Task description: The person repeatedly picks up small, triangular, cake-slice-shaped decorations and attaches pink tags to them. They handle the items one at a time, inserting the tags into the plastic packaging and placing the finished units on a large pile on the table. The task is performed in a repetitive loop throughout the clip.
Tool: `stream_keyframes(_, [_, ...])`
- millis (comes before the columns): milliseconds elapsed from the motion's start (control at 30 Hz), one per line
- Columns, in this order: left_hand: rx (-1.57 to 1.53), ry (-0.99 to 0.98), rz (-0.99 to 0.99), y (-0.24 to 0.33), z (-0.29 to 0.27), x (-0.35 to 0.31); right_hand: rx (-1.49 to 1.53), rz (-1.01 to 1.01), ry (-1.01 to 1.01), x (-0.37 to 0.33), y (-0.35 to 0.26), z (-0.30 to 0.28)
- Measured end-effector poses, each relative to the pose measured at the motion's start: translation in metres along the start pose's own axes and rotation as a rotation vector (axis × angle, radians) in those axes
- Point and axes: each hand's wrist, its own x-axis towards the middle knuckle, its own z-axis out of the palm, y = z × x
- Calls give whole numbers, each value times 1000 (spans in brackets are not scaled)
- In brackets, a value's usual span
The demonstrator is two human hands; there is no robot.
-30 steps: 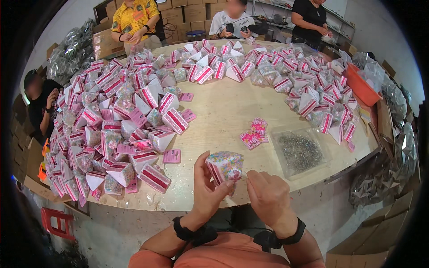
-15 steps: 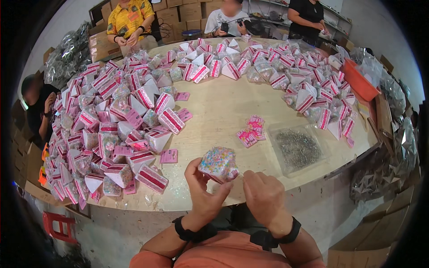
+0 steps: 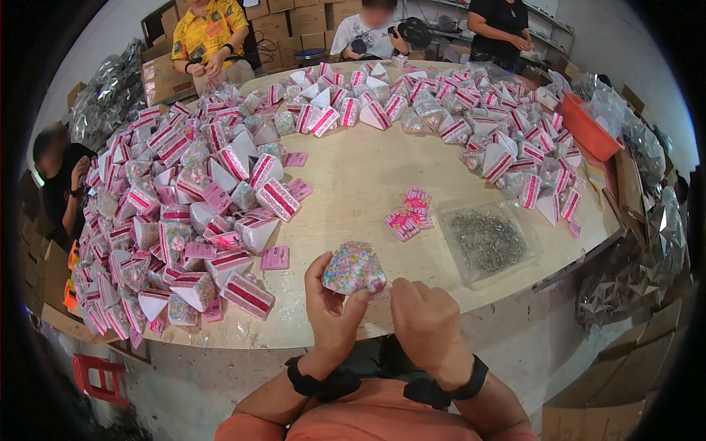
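A cake-slice-shaped ornament (image 3: 351, 267), coated in pastel sprinkles, is held above the table's near edge. My left hand (image 3: 332, 317) grips it from the left and below, thumb against its lower right side. Just right of it, my right hand (image 3: 428, 323) is closed in a pinch, back of the hand up; whatever is between its fingertips is hidden. A small pale pink piece shows between the ornament and my right hand. Beyond my hands lies a small stack of pink printed cards (image 3: 410, 214). To its right is a clear tray (image 3: 479, 282) of small metal pieces.
Cake-slice ornaments (image 3: 193, 290) with pink tags are heaped along the left, far and right sides of the wooden table (image 3: 353, 176). An orange-red basin (image 3: 588, 132) stands at the far right. Several people are around the table. A red stool (image 3: 99, 378) is at lower left.
My left hand has turned the ornament so its sprinkled face shows more. Both hands have shifted slightly left, the right hand staying close beside the ornament.
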Motion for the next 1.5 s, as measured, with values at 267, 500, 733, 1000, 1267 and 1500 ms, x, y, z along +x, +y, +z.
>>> stream_keyframes(267, [-98,41,-206,-2,-8,5,49,11,27,2,0,1])
stream_keyframes(500, [-24,5,-216,-3,-4,4,74,17,30,5,0,0])
stream_keyframes(733, [206,-47,-55,-11,-14,3,63,16,28,5,0,3])
stream_keyframes(1000, [-30,-27,-107,-6,-8,2,12,-27,9,4,1,6])
stream_keyframes(1267, [-76,65,-216,-7,-3,0,77,-41,109,3,1,10])
stream_keyframes(1500, [-82,82,-259,-10,-5,0,495,271,19,-1,-1,11])
